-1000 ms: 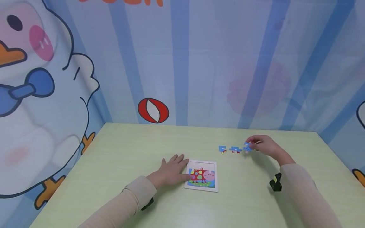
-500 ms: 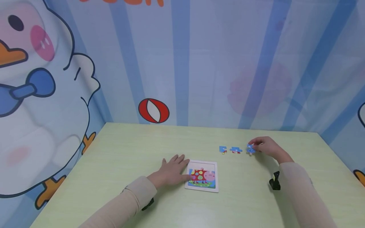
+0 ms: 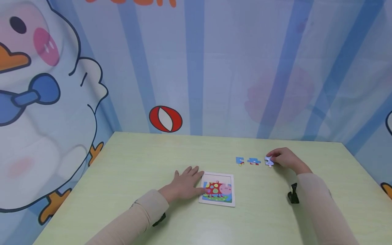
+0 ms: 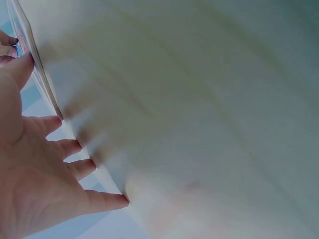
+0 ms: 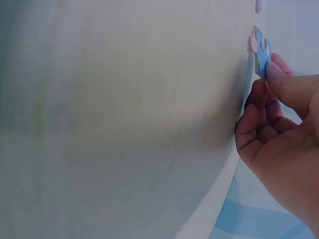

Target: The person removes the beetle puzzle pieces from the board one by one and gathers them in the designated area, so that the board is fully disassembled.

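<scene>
Lettering: along the upper edge of the backdrop (image 3: 226,68), orange letters (image 3: 131,1) are cut off so that only their lower ends show; the word cannot be read with certainty.
Tabletop: pale yellow-green with a faint grain, the tabletop (image 3: 153,153) runs back to the printed cloth.
Backdrop: light blue with darker blue stripes, printed with a big white duck (image 3: 46,129) wearing a blue bow tie, and a red-and-white ball (image 3: 176,119).
Held piece: a puzzle piece (image 3: 268,161), blue with a pink tab, at the right end of a row; whether it touches the surface cannot be told.
Row: an outer piece (image 3: 239,159) and a middle piece (image 3: 254,161), both blue with red, lie to its left, spaced apart.
Puzzle frame: nearer the person, a white-rimmed puzzle frame (image 3: 225,178) shows a pink pig with a red, dotted body over green grass; its upper part is bare white.
Hands: well apart; the right hand (image 3: 284,158) pinches the puzzle piece between thumb and finger, while the left hand (image 3: 184,183) lies with fingers spread, its thumb over the frame's left side.
Sleeves: beige sleeves (image 3: 324,204) on both arms.
</scene>
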